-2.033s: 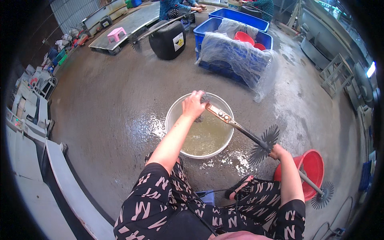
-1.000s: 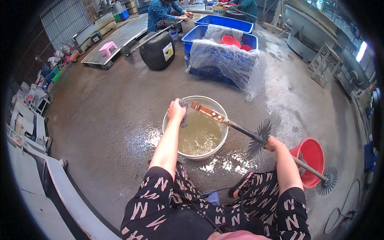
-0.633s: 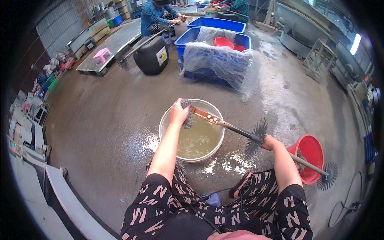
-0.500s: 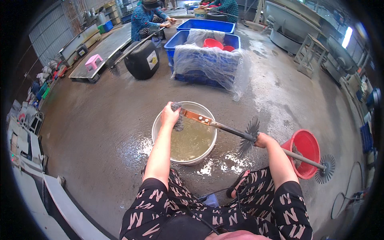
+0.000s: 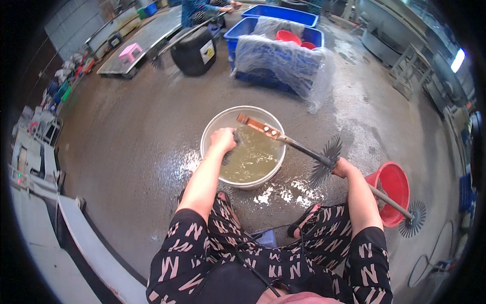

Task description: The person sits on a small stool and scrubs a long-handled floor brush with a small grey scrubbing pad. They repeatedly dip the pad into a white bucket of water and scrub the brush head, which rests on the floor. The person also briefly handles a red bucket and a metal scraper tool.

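A white bucket (image 5: 206,133) of murky water stands on the floor before me. My left hand (image 5: 223,140) is down inside it, closed on a dark grey, tangled scouring pad (image 5: 236,138) at the water, partly hidden by my fingers. Slanting over the bucket is a long metal rod (image 5: 298,147), its flat, bolted copper bar (image 5: 257,125) above the water. My right hand (image 5: 343,167) is wrapped round the rod just behind a black, spiky disc (image 5: 326,160). A second, toothed disc (image 5: 413,219) sits at the rod's lower right end.
Under the rod's right end stands a red bucket (image 5: 398,183). Farther off are blue crates (image 5: 273,76) draped with plastic sheeting, a black jerrycan (image 5: 194,53) and a pink stool (image 5: 130,52). A co-worker (image 5: 195,12) handles another rod. The floor is wet.
My left hand has moved off the copper bar's end, down into the bucket with the scouring pad. The right hand keeps its hold on the rod. The whole view has shifted a little.
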Demonstrator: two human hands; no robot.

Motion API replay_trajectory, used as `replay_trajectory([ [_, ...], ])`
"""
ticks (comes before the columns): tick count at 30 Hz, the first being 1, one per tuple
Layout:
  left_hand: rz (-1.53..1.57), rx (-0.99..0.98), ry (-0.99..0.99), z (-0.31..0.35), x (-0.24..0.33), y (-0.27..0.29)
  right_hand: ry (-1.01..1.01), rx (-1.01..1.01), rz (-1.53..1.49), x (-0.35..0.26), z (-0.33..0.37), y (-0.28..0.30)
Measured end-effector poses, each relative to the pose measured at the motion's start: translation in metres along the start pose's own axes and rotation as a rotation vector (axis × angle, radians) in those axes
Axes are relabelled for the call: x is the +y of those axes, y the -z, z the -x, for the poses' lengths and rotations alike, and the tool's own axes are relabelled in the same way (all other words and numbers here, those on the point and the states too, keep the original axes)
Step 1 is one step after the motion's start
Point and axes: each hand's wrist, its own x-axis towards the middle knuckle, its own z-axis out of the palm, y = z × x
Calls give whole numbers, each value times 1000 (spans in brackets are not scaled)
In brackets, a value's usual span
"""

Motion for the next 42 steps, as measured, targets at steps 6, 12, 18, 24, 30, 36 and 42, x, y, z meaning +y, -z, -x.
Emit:
replay_trajectory([
  [6,-3,-182,107,-25,-21,-49,91,64,12,-54,33,33],
  [12,-340,-747,-319,-64,-102,-156,169,89,37,-90,13,35],
  [18,151,-602,-224,-57,-30,-8,-67,87,40,-62,45,38],
  [24,642,272,-276,-35,-16,46,-1,97,60,-50,29,24],
  [30,673,327,-192,-43,-18,9,-89,50,114,-81,41,44],
  [36,312,276,-61,0,-2,46,-154,102,68,-77,42,42],
  [42,155,557,-402,-9,49,-28,-113,121,78,-63,32,29],
])
